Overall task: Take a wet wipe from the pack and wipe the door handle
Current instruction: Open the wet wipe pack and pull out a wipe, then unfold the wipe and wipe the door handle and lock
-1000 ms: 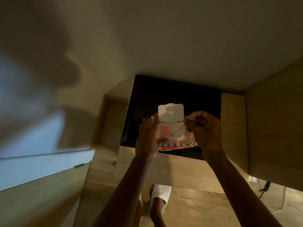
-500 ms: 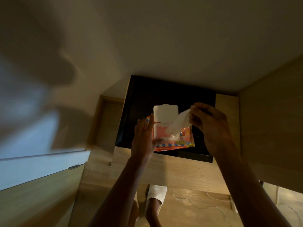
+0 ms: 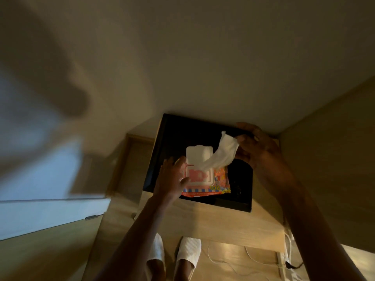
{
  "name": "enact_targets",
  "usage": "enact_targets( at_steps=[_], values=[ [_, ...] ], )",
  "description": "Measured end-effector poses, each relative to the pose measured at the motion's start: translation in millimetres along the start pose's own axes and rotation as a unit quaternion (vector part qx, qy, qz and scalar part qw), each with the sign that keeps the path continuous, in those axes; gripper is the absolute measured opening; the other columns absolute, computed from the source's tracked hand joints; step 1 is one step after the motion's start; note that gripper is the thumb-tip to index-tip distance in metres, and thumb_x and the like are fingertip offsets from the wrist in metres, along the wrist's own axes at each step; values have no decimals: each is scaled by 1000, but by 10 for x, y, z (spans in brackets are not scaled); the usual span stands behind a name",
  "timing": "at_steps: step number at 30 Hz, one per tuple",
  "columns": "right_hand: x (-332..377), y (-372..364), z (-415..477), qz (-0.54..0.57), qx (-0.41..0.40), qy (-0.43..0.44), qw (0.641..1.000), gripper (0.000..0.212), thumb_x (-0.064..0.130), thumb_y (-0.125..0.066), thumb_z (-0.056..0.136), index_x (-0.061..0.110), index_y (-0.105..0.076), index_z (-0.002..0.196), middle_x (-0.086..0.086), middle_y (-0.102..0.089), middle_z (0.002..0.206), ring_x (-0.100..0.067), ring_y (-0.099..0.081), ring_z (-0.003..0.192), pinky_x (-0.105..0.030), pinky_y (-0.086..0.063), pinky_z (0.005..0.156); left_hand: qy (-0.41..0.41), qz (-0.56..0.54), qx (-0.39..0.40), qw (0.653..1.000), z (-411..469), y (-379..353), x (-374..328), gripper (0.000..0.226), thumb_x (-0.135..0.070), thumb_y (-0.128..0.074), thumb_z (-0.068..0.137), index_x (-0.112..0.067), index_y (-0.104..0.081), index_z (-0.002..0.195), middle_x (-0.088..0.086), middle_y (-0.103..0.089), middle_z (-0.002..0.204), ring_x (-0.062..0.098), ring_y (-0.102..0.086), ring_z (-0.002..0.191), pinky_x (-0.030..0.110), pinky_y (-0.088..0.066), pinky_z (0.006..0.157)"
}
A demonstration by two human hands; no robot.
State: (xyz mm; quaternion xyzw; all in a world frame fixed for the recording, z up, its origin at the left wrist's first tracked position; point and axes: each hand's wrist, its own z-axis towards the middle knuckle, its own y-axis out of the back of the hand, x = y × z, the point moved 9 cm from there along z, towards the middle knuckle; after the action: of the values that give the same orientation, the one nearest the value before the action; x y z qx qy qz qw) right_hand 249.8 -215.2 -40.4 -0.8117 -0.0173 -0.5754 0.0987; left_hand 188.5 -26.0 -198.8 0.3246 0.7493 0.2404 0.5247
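An orange wet wipe pack (image 3: 217,184) lies on a black surface (image 3: 176,134), its white flip lid (image 3: 198,154) standing open. My left hand (image 3: 172,180) presses on the pack's left side and holds it down. My right hand (image 3: 256,146) pinches a white wet wipe (image 3: 221,157) that stretches up and to the right from the pack's opening; its lower end is still at the opening. No door handle is clearly visible.
The black surface sits on a light wooden unit (image 3: 203,220) against a pale wall. A wooden panel (image 3: 328,159) rises at the right. White cables (image 3: 233,260) lie on the floor near my white slippers (image 3: 187,251). A blurred pale shape fills the left.
My right hand has pulled the wipe up and to the right out of the pack, from a small pinch at the opening to a long drawn-out sheet. My left hand stays on the pack.
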Motion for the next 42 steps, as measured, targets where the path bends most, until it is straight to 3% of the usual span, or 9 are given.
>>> enact_targets(
  at_steps=[3, 6, 9, 12, 19, 27, 29, 34, 42],
  values=[
    [364, -194, -111, 7, 53, 4, 999, 32, 7, -57, 86, 14, -57, 117, -5, -60, 88, -12, -65, 84, -25, -54, 71, 37, -251, 3, 967, -104, 414, -279, 40, -30, -68, 84, -26, -58, 122, 2, -63, 121, 18, -61, 113, 38, -53, 92],
    [694, -470, -282, 32, 128, -10, 991, 35, 12, -63, 77, 12, -56, 111, -9, -52, 88, -11, -64, 86, -24, -54, 71, 65, -482, 117, 866, -286, 671, -755, 40, -39, -64, 85, -31, -59, 124, -1, -68, 117, 15, -61, 114, 37, -48, 98],
    [993, -722, -460, 15, 175, -24, 984, 25, 3, -53, 83, 12, -55, 107, -10, -48, 87, -11, -63, 82, -24, -53, 71, 17, -519, 198, 831, -562, 971, -1244, 39, -31, -57, 92, -22, -57, 130, 6, -66, 122, 22, -61, 115, 39, -46, 100],
    [1253, -865, -600, -29, 188, -15, 982, 24, -2, -47, 90, 13, -55, 107, -4, -56, 84, -11, -62, 77, -23, -54, 70, 8, -561, 145, 815, -814, 1370, -1367, 38, -23, -64, 85, -15, -63, 123, 13, -66, 119, 28, -61, 111, 40, -45, 99],
    [1616, -1322, -1053, -92, 182, -7, 979, 25, 3, -45, 96, 8, -58, 117, -11, -63, 89, -23, -62, 83, -28, -54, 69, 13, -521, -11, 853, -1759, 2473, -1208, 35, -28, -66, 85, -7, -67, 113, 15, -70, 111, 26, -65, 108, 34, -50, 94],
    [1543, -2183, -1962, -153, 251, -45, 955, 41, 42, -43, 97, 14, -67, 114, 1, -74, 101, -11, -69, 91, -27, -53, 75, 8, -331, -126, 935, -2954, 3426, -1281, 15, -29, -64, 88, -19, -67, 99, -13, -68, 85, -15, -61, 71, 3, -43, 62],
    [1541, -2403, -2241, -169, 285, -44, 942, 37, 37, -46, 95, 9, -69, 101, 5, -74, 80, -4, -68, 75, -18, -51, 64, 4, -297, -144, 944, -3310, 3570, -1243, 15, -32, -66, 87, -21, -67, 97, -14, -69, 84, -12, -62, 72, 3, -43, 60],
    [1573, -2821, -2844, -183, 321, -31, 929, 30, 29, -69, 84, 7, -72, 104, -13, -73, 104, -28, -67, 102, -43, -53, 93, 44, -278, -186, 941, -4304, 3796, -1041, 18, -38, -67, 84, -24, -69, 96, -9, -73, 87, 0, -69, 80, 13, -48, 63],
    [1583, -3302, -3802, -171, 371, -17, 912, 21, 25, -63, 89, 11, -72, 101, -12, -73, 100, -28, -67, 96, -45, -51, 91, 104, -307, -156, 933, -5598, 3468, -652, 19, -30, -71, 82, -18, -71, 97, -7, -74, 89, 9, -70, 84, 21, -52, 71]
  ],
)
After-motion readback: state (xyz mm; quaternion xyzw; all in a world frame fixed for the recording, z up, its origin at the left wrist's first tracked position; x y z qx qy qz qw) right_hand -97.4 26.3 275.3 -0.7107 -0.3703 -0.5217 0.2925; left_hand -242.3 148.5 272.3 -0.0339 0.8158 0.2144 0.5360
